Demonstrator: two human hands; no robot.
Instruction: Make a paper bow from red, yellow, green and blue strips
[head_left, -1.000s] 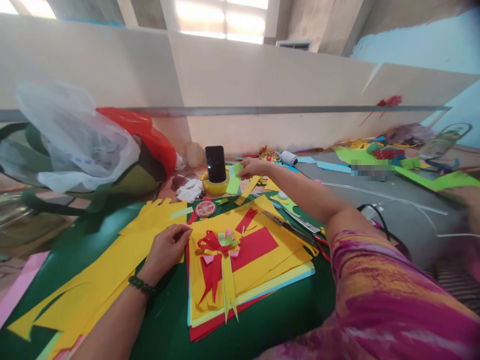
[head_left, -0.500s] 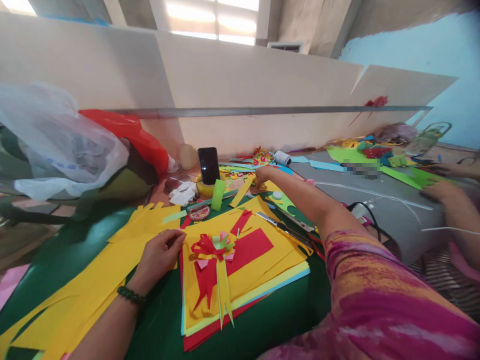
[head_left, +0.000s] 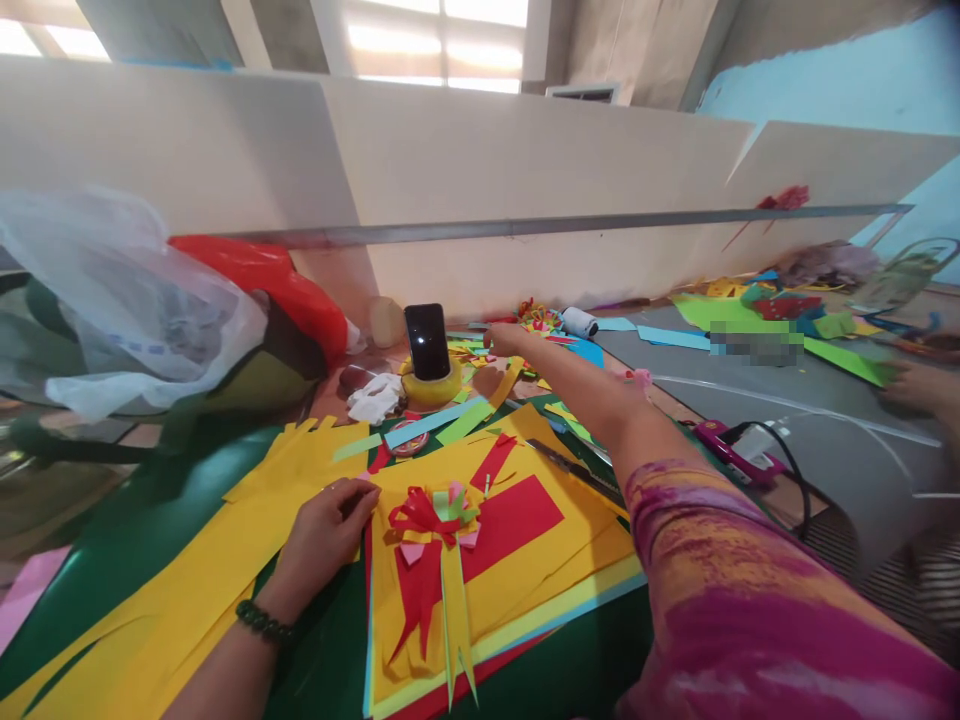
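Note:
My left hand (head_left: 326,535) rests with curled fingers at the left edge of a stack of yellow and red paper sheets (head_left: 555,545), its fingertips pinched together beside a red ribbon bow (head_left: 427,510) with pink and green bits and yellow tails. My right arm stretches far forward. My right hand (head_left: 504,338) is closed down on the loose coloured paper strips (head_left: 465,350) just right of a black phone (head_left: 427,340), which stands upright in a yellow tape roll (head_left: 433,390). What either hand grips is too small to see.
A utility knife (head_left: 574,470) lies on the stack's right side. Cut yellow paper (head_left: 225,520) covers a green mat (head_left: 142,490). Plastic bags (head_left: 127,290) bulk at the left. A pink tool with a cable (head_left: 731,440) and another person's hand (head_left: 911,385) are at the right.
My right hand has moved further away, from in front of the phone to the strips beside it. Green and blue strips now lie before the tape roll. My left hand has stayed put.

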